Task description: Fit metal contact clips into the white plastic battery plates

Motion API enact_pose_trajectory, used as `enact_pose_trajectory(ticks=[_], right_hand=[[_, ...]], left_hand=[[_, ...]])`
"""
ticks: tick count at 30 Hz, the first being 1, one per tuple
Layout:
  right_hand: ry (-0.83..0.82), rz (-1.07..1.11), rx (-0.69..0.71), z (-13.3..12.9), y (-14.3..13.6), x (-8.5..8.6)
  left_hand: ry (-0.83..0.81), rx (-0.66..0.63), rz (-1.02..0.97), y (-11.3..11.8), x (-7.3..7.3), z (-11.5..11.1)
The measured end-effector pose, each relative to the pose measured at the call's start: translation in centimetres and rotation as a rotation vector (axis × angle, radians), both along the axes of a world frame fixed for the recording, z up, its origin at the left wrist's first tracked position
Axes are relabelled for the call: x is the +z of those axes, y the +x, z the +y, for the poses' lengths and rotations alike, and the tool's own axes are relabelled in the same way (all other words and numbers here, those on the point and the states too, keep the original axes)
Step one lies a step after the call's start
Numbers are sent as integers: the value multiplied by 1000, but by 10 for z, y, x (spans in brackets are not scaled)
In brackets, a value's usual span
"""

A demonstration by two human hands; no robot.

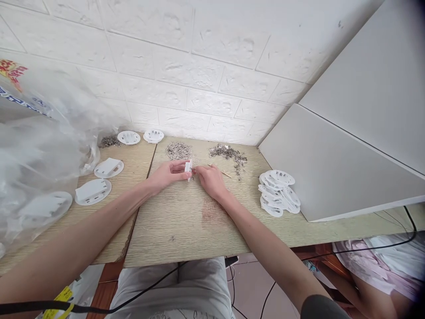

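Between the thumb and fingers of my left hand (169, 173), a white round plastic piece (188, 167) is held edge-on above the table. My right hand (210, 179) is closed at its right face, fingertips pinched against small metal bits on it; what exactly they grip is hidden. A thin wooden stick (226, 174) shows past the right hand's knuckles; whether it is held or lies on the table I cannot tell. Just beyond my hands are a heap of small silvery metal parts (178, 151) and a second, darker heap of metal parts (229, 153).
Stacked white round pieces (279, 192) sit at the right, by a grey panel (358, 164). More white pieces (93, 191) lie left, near a large clear plastic bag (43, 146). Black cables (149, 285) cross below the table edge. Another person's legs (361, 274) are at lower right.
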State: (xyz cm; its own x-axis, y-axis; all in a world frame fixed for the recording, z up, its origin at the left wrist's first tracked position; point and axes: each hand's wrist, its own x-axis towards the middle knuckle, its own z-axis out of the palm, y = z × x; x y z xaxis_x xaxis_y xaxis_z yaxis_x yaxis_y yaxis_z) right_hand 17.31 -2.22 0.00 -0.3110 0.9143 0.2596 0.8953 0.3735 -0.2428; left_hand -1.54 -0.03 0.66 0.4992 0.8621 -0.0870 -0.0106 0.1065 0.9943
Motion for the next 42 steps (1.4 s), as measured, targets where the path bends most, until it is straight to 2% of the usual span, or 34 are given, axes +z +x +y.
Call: enact_pose_trajectory(ticks=[6,11,25,42], right_hand=[[-47,41,-29,0,1,2],[-23,11,-54,-1,1,2],[32,-61,-105,-2,-3,0],[15,52,-81,-2,0,-2]], left_hand=[[-1,-49,-102,0,-4,2],[-21,-59,-165,2,0,1],[-14,-33,-146,4,-1,0],[-60,-25,-177,3,1,0]])
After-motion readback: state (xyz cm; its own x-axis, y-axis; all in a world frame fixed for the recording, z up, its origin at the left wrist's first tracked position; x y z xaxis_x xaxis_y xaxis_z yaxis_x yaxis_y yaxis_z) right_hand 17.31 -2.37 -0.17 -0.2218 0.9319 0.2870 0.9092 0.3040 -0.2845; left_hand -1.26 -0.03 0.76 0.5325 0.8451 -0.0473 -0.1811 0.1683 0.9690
